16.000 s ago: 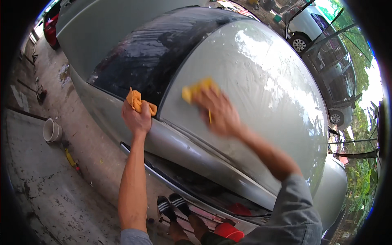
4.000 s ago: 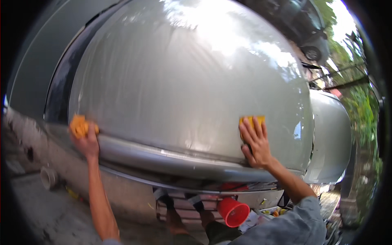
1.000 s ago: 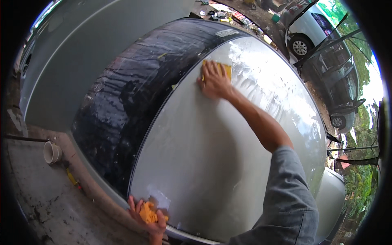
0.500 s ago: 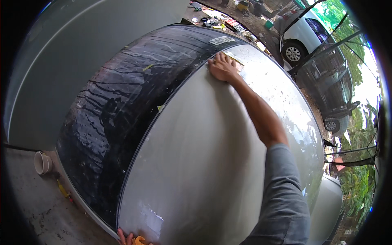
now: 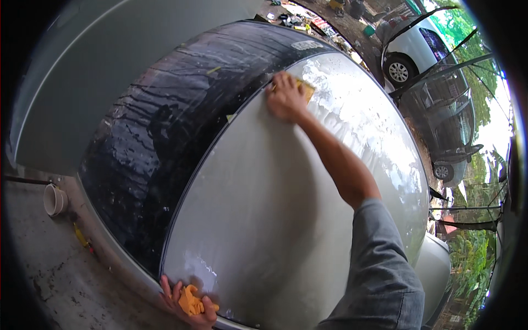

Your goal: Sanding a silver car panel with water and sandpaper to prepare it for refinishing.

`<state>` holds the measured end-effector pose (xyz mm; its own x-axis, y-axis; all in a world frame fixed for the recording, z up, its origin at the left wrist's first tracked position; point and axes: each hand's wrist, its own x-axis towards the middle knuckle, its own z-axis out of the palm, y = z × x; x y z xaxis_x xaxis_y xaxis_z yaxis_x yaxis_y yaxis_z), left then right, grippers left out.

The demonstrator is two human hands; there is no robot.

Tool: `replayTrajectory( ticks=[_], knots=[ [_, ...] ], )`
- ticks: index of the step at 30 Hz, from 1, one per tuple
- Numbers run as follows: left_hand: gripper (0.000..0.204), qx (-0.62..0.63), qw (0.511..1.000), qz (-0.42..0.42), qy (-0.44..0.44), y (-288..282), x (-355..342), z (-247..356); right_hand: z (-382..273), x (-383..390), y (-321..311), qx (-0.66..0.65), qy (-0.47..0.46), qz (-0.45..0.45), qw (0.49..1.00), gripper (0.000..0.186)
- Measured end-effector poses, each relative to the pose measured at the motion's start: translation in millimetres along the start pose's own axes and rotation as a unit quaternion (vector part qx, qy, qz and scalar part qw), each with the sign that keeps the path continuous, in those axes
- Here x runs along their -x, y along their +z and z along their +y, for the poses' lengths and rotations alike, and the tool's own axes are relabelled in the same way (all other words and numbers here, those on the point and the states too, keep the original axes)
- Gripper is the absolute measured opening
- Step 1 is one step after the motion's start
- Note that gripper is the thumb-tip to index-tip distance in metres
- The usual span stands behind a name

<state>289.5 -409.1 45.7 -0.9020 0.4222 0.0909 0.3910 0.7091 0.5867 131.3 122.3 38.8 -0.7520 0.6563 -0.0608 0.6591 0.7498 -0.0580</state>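
My right hand (image 5: 287,100) lies on the far part of a wet grey car panel (image 5: 258,203). Under its fingers is a yellow sheet of sandpaper (image 5: 306,91), pressed against the paint and sticking out on the right. My left hand (image 5: 175,300) rests on the panel's near edge at the lower left, fingers curled around a crumpled orange cloth (image 5: 191,302). Beside the panel runs a dark glass (image 5: 143,137) streaked with water, and a dark trim line parts the two.
A white bucket (image 5: 54,200) and a yellow-handled tool (image 5: 81,235) are on the concrete floor at left. A large grey panel (image 5: 93,82) rises at upper left. Parked at the right are a silver car (image 5: 410,52) and a dark car (image 5: 445,118). Clutter (image 5: 308,19) lies beyond the glass.
My right hand has slid a little left and toward me, exposing more of the sandpaper. The view has shifted, so more of my left hand and the orange cloth shows.
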Motion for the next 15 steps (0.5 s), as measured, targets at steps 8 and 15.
replayTrajectory(
  ticks=[8, 15],
  knots=[
    [0.056, 0.014, 1.0, 0.011, 0.017, 4, -7, 1, -54, 59, 8, 0.044, -0.013, 0.082, 0.996, 0.062],
    [0.057, 0.051, 0.997, 0.013, 0.053, 23, -8, 8, 6, 50, 112, -0.077, -0.021, 0.257, 0.963, 0.063]
  ],
)
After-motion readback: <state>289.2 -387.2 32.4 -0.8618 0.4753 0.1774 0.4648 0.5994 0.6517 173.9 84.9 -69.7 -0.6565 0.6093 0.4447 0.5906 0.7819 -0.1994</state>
